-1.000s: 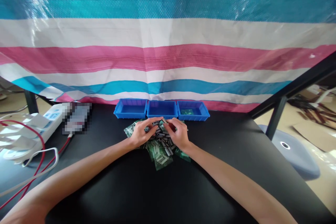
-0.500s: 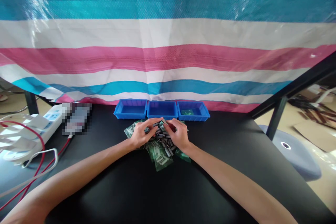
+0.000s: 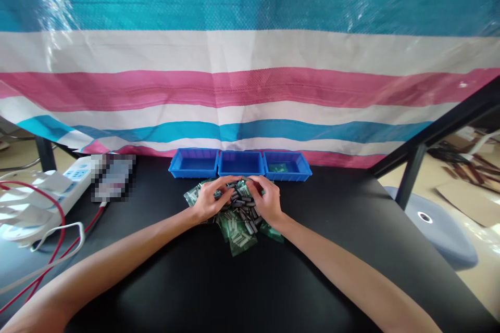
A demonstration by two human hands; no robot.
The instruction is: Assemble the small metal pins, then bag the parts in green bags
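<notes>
My left hand [image 3: 212, 200] rests over the left side of a pile of small dark cylindrical pieces [image 3: 245, 208]. Its fingers are curled, and the fingertips point toward my right hand [image 3: 266, 201], at the right side of the pile. The right fingers bend inward too, close to the left ones. Whatever lies between the fingertips is too small to name. In front of the pile lies a clear green-tinted bag [image 3: 241, 237] with light rod-shaped pieces inside. Another green bag [image 3: 191, 196] sticks out left of my left hand, and one more [image 3: 273, 232] below my right wrist.
Behind the pile stand a left blue bin [image 3: 194, 173], a middle blue bin [image 3: 240, 170] and a right blue bin [image 3: 291, 177] holding a green bag [image 3: 278, 167]. A white power strip [image 3: 58, 195] with cables lies left, beside a blurred-out device [image 3: 114, 177]. A striped sheet [image 3: 250, 88] hangs behind.
Both hands stay over the pile, with slight finger movement. The small pale piece that showed between the fingertips is now less visible. The bins and bags look the same.
</notes>
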